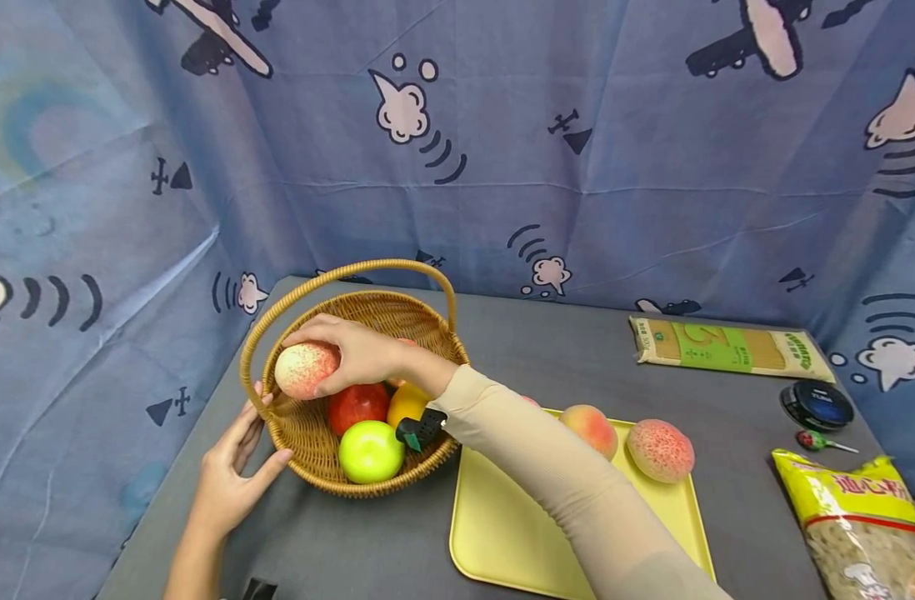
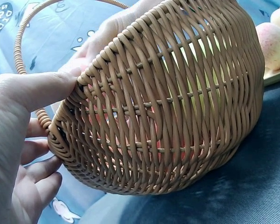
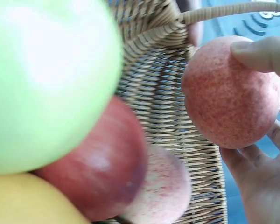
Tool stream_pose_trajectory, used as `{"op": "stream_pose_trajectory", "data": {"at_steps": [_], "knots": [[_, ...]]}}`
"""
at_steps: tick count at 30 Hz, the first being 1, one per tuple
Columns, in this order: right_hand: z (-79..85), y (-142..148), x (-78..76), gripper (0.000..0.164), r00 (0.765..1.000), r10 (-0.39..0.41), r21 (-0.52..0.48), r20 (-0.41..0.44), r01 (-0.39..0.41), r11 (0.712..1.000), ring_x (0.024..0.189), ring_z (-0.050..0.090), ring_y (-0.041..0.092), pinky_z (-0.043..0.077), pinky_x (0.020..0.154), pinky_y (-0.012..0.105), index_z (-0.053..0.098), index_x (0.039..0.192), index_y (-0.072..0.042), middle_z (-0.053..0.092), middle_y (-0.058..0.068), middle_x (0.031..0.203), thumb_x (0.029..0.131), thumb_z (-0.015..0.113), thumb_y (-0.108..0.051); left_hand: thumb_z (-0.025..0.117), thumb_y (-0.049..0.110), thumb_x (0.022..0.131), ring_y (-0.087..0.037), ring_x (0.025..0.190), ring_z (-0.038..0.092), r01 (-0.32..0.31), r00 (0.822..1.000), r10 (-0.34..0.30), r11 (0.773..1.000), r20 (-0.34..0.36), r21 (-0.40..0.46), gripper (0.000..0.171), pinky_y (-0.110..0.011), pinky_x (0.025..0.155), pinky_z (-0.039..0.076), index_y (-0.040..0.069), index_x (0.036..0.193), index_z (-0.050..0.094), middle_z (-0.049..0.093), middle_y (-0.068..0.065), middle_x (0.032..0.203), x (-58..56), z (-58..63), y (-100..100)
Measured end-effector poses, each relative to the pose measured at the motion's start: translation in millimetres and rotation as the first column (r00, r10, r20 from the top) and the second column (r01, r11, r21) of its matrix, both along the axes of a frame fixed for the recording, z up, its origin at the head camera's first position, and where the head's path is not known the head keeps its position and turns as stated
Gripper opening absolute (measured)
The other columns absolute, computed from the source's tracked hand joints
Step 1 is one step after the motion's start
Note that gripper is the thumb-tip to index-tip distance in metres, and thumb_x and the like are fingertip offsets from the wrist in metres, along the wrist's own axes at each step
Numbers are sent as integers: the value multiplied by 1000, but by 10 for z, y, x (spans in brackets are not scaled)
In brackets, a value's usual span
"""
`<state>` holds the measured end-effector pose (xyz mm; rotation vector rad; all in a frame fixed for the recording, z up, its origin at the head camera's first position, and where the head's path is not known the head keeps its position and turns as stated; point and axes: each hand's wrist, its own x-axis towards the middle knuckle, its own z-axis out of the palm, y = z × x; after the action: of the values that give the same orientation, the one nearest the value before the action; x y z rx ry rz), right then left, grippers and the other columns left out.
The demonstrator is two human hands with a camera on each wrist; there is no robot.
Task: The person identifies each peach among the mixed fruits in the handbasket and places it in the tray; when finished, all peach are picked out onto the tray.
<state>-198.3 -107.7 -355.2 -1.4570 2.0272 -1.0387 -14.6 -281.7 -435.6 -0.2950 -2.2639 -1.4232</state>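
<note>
My right hand holds a pink, speckled peach over the left side of a wicker basket. In the right wrist view, thumb and fingers curl round that peach near the woven wall. The left hand grips the basket's left rim beside the base of the arched handle, its thumb on the near side. Inside lie a green apple, a red apple and a yellow fruit. Another peach shows beside the red apple in the right wrist view.
Right of the basket, a yellow tray bears peaches, partly hidden by my right sleeve. Farther right are a noodle pack, a round black container, a lollipop and a yellow-topped food bag.
</note>
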Motion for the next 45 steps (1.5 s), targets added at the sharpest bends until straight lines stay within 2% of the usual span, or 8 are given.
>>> {"op": "stream_pose_trajectory", "data": {"at_steps": [10,15,20,24,30,34,40,45], "knots": [[221,261,39,68,999,-39,-81,-34,37,996,113,51,12,48,91,16,52,135,-15,51,1,135,74,79,-26,67,-21,72,-13,141,32,-3,1000,3,1000,15,-5,76,-15,109,34,-4,141,39,30,-25,150,12,-7,-3],[246,549,78,69,996,-68,-161,-54,59,985,117,50,11,50,93,18,54,134,-12,54,2,135,72,81,-25,68,-20,73,-13,141,31,-5,1000,5,1000,23,-6,77,-15,109,34,-3,142,39,30,-24,151,7,-7,2],[243,902,140,67,991,-122,-240,-52,106,965,124,46,13,50,97,25,56,132,-11,55,2,134,71,82,-22,67,-19,73,-12,141,32,-11,998,12,1000,59,-9,77,-16,110,34,-2,143,38,29,-22,152,11,4,0],[225,1185,206,66,987,-142,-302,-79,112,947,125,46,16,49,99,31,56,131,-9,54,5,133,72,81,-19,67,-20,73,-12,140,32,-11,998,11,1000,69,-5,78,-15,110,33,-2,143,38,28,-22,152,11,15,4],[145,1570,349,66,985,-145,-361,-90,104,927,126,44,18,48,100,37,54,132,-8,53,5,134,73,81,-21,67,-21,72,-12,140,32,-6,999,6,1000,43,-5,78,-16,110,33,-5,142,37,28,-25,152,16,20,4],[68,1799,473,66,980,-177,-360,-88,134,923,126,43,20,49,99,37,54,131,-7,53,6,135,74,81,-26,67,-22,71,-14,140,33,8,1000,-8,1000,11,-2,77,-16,110,34,-7,141,38,27,-27,151,21,13,3],[-84,2110,673,72,970,-241,-323,-43,215,922,125,44,17,51,97,32,53,133,-8,52,6,135,67,83,-10,68,-22,71,-15,140,33,17,1000,-17,1000,-3,7,77,-17,110,34,-7,141,38,27,-27,151,15,-7,-5],[-310,2367,812,75,965,-261,-383,0,241,892,123,46,16,47,98,24,51,134,-2,51,14,133,65,83,-3,68,-22,71,-17,140,33,16,1000,-16,1000,3,7,77,-17,110,34,-7,141,38,28,-27,151,9,-9,-13]]}}
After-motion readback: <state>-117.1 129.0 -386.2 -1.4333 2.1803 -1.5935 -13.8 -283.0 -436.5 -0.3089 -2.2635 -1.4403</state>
